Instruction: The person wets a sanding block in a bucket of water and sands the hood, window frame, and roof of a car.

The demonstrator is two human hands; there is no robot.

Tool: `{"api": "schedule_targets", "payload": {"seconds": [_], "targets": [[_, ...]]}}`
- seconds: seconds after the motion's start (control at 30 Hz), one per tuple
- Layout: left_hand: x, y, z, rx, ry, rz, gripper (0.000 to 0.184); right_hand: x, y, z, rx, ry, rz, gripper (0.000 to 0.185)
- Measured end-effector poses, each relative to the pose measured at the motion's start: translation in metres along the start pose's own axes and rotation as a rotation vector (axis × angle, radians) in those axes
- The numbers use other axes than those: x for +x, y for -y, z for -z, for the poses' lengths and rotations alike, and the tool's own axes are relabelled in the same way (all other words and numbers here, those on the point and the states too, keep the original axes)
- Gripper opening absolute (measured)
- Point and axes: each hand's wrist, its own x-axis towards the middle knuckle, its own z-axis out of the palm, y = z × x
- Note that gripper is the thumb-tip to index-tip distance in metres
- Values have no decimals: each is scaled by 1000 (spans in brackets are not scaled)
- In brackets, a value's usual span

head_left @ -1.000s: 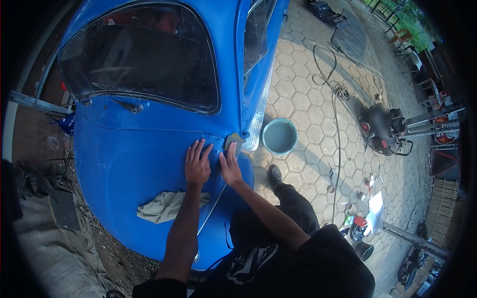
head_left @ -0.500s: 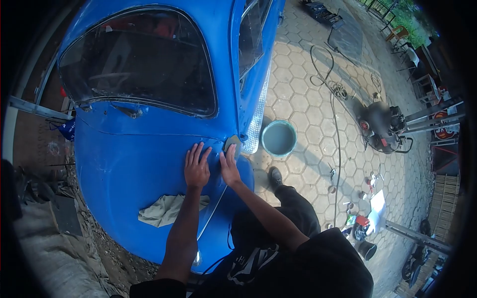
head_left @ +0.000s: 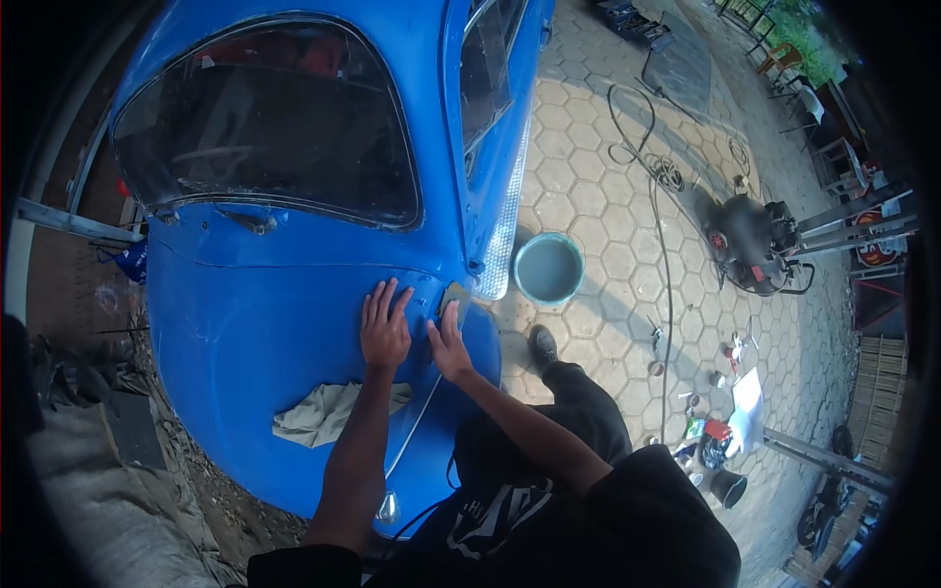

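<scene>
My left hand lies flat with fingers spread on the front lid of the blue car. Just to its right, my right hand presses a small grey-brown piece of sandpaper against the bodywork where lid and fender meet, below the corner of the windshield. Its fingers cover part of the sheet. A crumpled light grey cloth rests on the lid below my left hand, partly behind my left forearm.
A round bucket of greyish water stands on the hexagonal pavers beside the car. A dark hose runs across the ground. Farther right are a blurred machine and scattered small items near a black pot.
My right hand has slid slightly down and left with the sandpaper, whose outline now looks more angular. My left hand stays in nearly the same place.
</scene>
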Motion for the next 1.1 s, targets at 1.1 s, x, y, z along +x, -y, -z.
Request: {"api": "schedule_targets", "payload": {"seconds": [1.1], "targets": [[1,-1,3,-51,-19,23,43,-1,-2,32,-439,34,528,80]]}}
